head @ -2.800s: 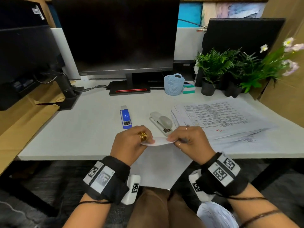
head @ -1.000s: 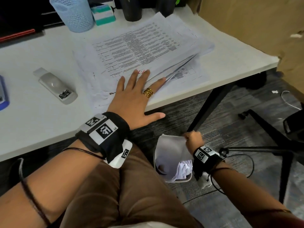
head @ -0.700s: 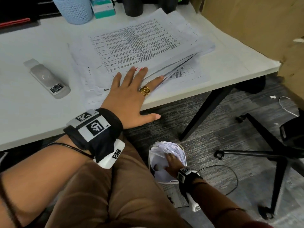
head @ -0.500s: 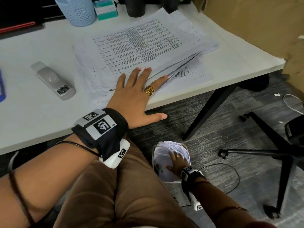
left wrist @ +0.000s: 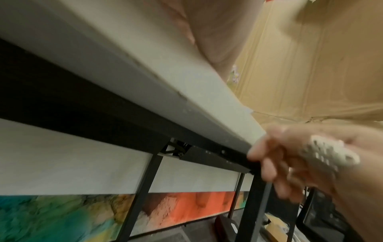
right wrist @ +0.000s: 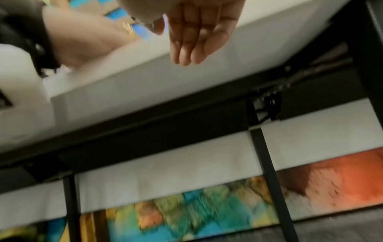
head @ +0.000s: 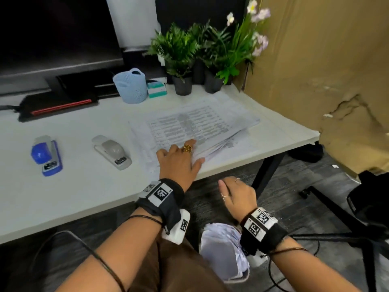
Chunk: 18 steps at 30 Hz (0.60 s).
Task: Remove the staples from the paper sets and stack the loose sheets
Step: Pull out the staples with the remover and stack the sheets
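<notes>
Paper sets (head: 195,127) with blurred print, near corner under left hand (head: 179,159)

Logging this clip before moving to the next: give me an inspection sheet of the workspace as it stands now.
Surface: white desk, front edge in view.
Job's things: printed paper pile on the desk; bin of white sheets on the floor.
Clutter: grey stapler, blue stapler, blue basket, potted plants.
Grippers: left hand rests on the pile; right hand empty, below the desk edge.
Cables: black cable on the floor.
Surroundings: monitor, cardboard panel, chair base.
</notes>
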Tool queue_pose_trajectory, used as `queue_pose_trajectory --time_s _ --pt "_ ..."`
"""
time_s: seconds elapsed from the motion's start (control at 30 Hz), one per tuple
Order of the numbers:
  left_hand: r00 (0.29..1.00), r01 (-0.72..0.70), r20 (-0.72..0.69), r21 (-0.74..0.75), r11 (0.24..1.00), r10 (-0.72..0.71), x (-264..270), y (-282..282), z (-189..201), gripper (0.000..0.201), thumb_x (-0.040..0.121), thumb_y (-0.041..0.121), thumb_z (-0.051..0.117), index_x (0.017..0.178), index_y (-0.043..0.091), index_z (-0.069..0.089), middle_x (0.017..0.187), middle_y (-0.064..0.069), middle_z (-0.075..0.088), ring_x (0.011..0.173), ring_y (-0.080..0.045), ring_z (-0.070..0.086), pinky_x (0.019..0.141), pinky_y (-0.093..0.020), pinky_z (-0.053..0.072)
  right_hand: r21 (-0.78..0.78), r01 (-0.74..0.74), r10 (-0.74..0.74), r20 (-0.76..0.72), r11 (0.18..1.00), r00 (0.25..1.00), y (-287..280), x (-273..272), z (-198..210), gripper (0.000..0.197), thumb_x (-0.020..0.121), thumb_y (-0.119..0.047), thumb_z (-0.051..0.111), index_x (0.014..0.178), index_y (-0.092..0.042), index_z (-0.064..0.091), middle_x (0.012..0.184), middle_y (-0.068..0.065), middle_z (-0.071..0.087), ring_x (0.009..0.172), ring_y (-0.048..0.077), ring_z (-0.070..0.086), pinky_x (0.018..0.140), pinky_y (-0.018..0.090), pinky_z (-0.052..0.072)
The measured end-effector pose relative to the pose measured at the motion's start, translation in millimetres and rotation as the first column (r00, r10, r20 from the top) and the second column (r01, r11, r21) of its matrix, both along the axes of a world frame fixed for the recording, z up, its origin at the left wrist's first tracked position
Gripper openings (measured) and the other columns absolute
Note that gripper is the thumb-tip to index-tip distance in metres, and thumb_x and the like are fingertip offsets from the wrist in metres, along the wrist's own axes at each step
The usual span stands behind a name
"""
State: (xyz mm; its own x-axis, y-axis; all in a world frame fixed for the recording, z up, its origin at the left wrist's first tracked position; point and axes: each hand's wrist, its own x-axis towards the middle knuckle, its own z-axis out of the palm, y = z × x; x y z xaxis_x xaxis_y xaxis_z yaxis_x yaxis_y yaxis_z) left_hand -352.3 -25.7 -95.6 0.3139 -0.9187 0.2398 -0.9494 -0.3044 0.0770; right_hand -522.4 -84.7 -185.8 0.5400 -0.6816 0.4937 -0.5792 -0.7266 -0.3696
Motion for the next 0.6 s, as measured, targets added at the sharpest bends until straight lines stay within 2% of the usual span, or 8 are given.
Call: queue_pose_trajectory --time_s 0.1,0.17,0.2,0.27,0.33,0.43,0.53,0.6 --pt "1.0 -0.029 -0.009 0.033 0.999 0.029 3 6 4 0.055 0.093 0.057 0.035 0.142 0.033 0.028 0.116 0.006 0.061 0.12 -0.017 0.043 0.098 -0.044 0.01 -0.015 0.059 -0.056 0.14 0.998 0.989 0 9 30 0.035 0.091 -0.038 0.038 0.085 -0.017 0.065 0.077 -0.002 0.065 0.067 0.017 0.061 0.055 0.025 0.046" --pt "0.998 -0.001 -0.067 -0.013 1.0 0.0 5 13 7 0.052 0.093 0.047 0.044 0.141 0.034 0.027 0.114 0.008 0.063 0.12 -0.016 0.048 0.11 -0.049 0.002 0.034 0.071 -0.077 0.232 0.997 0.97 4 17 44 0.036 0.09 -0.04 0.039 0.088 -0.016 0.066 0.08 -0.002 0.063 0.068 0.014 0.056 0.059 0.024 0.041" --pt "0.994 0.032 -0.107 -0.032 0.999 -0.035 7 16 8 0.051 0.094 0.04 0.047 0.14 0.033 0.027 0.111 0.008 0.065 0.117 -0.017 0.052 0.113 -0.047 0.006 0.057 0.072 -0.086 0.283 0.996 0.955 5 21 49 0.036 0.09 -0.039 0.041 0.086 -0.014 0.066 0.077 -0.001 0.062 0.067 0.013 0.054 0.059 0.024 0.039" --pt "0.983 0.093 -0.157 -0.03 0.995 -0.096 12 21 10 0.046 0.096 0.034 0.046 0.138 0.029 0.03 0.109 0.003 0.067 0.109 -0.021 0.056 0.108 -0.036 0.028 0.147 0.073 -0.123 0.361 0.986 0.924 9 30 62 0.037 0.092 -0.037 0.047 0.076 -0.01 0.067 0.067 0.003 0.06 0.063 0.015 0.052 0.059 0.026 0.036" --pt "0.981 0.126 -0.147 -0.016 0.992 -0.127 15 27 13 0.041 0.097 0.037 0.041 0.136 0.029 0.034 0.11 0.002 0.067 0.101 -0.022 0.06 0.088 -0.031 0.044 0.346 0.081 -0.206 0.34 0.935 0.918 7 40 72 0.044 0.093 -0.039 0.052 0.062 -0.01 0.061 0.056 0.002 0.056 0.058 0.016 0.051 0.059 0.028 0.036" --pt "0.985 0.147 -0.091 0.023 0.989 -0.144 16 38 17 0.034 0.096 0.04 0.04 0.128 0.029 0.044 0.108 0.002 0.065 0.098 -0.021 0.061 0.074 -0.027 0.041 0.556 0.126 -0.336 0.293 0.822 0.895 -7 51 80 0.055 0.087 -0.045 0.059 0.054 -0.002 0.056 0.052 0.009 0.059 0.059 0.024 0.057 0.062 0.029 0.042" --pt "0.975 0.183 -0.133 0.022 0.983 -0.178 18 50 18 0.03 0.092 0.044 0.046 0.12 0.036 0.05 0.109 0.005 0.064 0.102 -0.019 0.059 0.079 -0.026 0.041 0.498 0.207 -0.372 0.26 0.842 0.891 -14 56 91 0.042 0.085 -0.033 0.067 0.056 -0.005 0.052 0.056 0.009 0.056 0.064 0.028 0.054 0.06 0.028 0.033" --pt "0.955 0.211 -0.215 0.018 0.977 -0.203 22 54 16 0.03 0.09 0.044 0.048 0.12 0.041 0.051 0.118 0.011 0.061 0.108 -0.014 0.056 0.084 -0.024 0.039 0.43 0.203 -0.349 0.293 0.879 0.89 -12 57 96 0.024 0.087 -0.023 0.064 0.072 -0.005 0.06 0.065 0.014 0.059 0.07 0.03 0.055 0.064 0.027 0.032"
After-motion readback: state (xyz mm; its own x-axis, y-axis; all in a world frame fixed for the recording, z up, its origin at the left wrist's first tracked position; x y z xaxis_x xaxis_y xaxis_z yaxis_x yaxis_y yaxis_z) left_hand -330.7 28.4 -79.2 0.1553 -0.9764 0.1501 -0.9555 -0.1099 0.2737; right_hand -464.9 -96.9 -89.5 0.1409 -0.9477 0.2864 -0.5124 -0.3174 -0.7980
